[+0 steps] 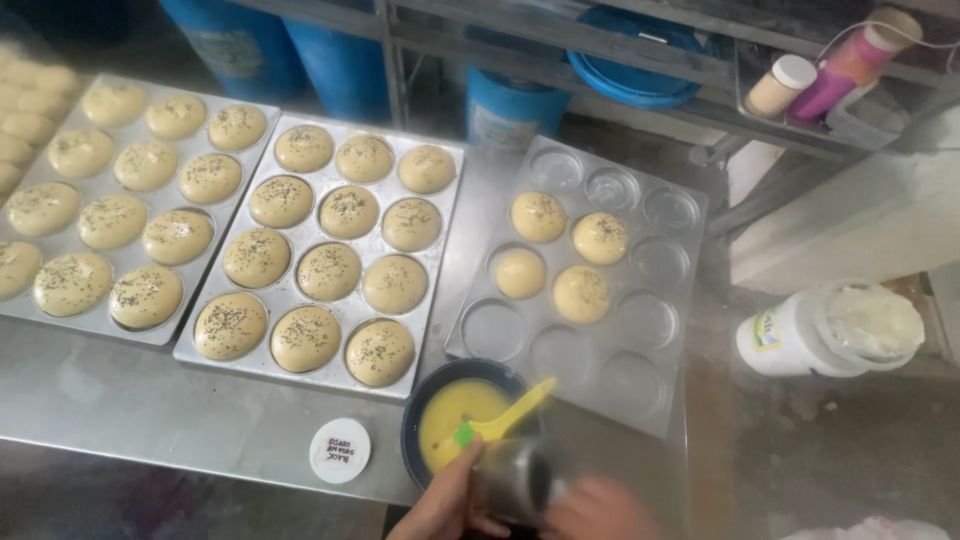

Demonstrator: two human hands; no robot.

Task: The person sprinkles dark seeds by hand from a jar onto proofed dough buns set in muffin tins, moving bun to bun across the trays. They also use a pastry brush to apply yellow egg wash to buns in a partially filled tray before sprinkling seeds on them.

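Observation:
At the bottom edge my left hand [447,502] and my right hand [598,510] meet around a small shiny metal jar [512,482], both blurred. Just above them stands a dark bowl [415,420] of yellow egg wash with a yellow brush [510,415] resting in it. Beyond the bowl a metal bun tray [640,340] holds several dough buns [560,255], some speckled with dark seeds, and several hollow cups. A white round lid [340,450] lies left of the bowl.
Two full trays of seeded buns [330,255] [120,200] fill the left of the steel table [150,410]. An open white tub [830,330] lies at right. Blue barrels [340,60] and a rack with bottles [850,60] stand behind.

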